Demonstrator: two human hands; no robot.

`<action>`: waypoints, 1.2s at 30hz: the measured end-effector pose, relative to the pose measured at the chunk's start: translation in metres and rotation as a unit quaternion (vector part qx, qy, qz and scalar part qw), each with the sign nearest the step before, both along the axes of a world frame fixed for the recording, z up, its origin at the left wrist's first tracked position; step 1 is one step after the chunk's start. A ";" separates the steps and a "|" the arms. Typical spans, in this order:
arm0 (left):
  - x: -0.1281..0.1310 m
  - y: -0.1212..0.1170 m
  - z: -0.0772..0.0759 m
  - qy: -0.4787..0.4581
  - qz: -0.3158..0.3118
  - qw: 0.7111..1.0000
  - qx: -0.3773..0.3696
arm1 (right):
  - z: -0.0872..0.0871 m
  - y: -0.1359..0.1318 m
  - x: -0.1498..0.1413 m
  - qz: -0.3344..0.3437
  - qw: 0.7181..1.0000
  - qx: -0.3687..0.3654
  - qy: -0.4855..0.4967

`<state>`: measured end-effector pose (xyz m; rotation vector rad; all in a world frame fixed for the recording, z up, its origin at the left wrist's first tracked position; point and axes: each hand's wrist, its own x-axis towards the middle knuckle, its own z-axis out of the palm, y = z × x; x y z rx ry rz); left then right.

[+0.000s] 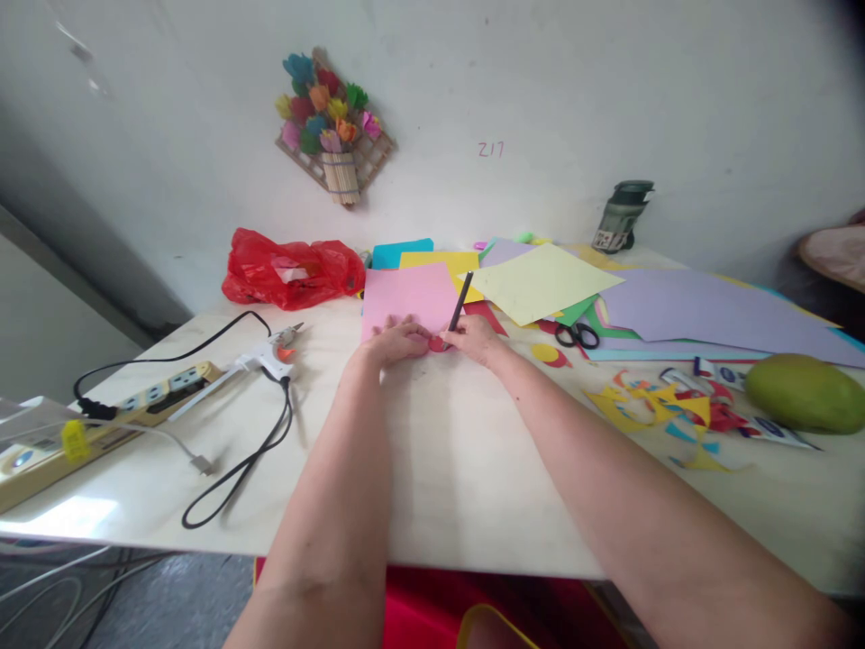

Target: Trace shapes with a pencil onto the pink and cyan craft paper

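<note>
In the head view, a pink sheet of paper (411, 293) lies on the table in front of me. My left hand (400, 341) rests flat on its lower part, fingers spread, with the tips at a small red paper disc (438, 343). A dark pencil (462, 297) stands nearly upright, leaning a little right, with my right hand (475, 337) closed around its lower end. The pencil's tip is hidden by the fingers, close to the disc at the sheet's lower right corner.
To the left are a glue gun (271, 356) with a looped cord and a power strip (155, 394). A red plastic bag (290, 270) sits behind. Rightward lie black-handled scissors (577, 336), coloured sheets (703, 302), paper scraps (618, 410), a green mango (804, 392) and a bottle (622, 216).
</note>
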<state>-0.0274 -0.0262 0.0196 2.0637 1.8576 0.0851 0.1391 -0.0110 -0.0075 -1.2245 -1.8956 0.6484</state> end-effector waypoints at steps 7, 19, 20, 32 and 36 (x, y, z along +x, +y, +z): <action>-0.004 0.003 -0.003 0.000 -0.023 1.000 0.001 | 0.001 -0.001 0.001 0.002 1.000 -0.008 0.006; -0.004 0.005 -0.004 -0.004 -0.009 1.000 0.000 | -0.010 0.007 -0.009 -0.018 0.999 0.028 -0.022; -0.004 0.005 -0.004 -0.006 -0.009 1.000 0.000 | -0.011 0.006 -0.010 -0.023 0.999 0.031 -0.032; -0.003 0.003 -0.002 0.002 -0.013 1.000 -0.003 | -0.005 0.002 -0.014 -0.076 0.988 0.047 -0.124; -0.004 0.004 -0.004 0.005 -0.016 1.000 -0.004 | -0.004 0.001 -0.015 -0.083 0.985 0.047 -0.142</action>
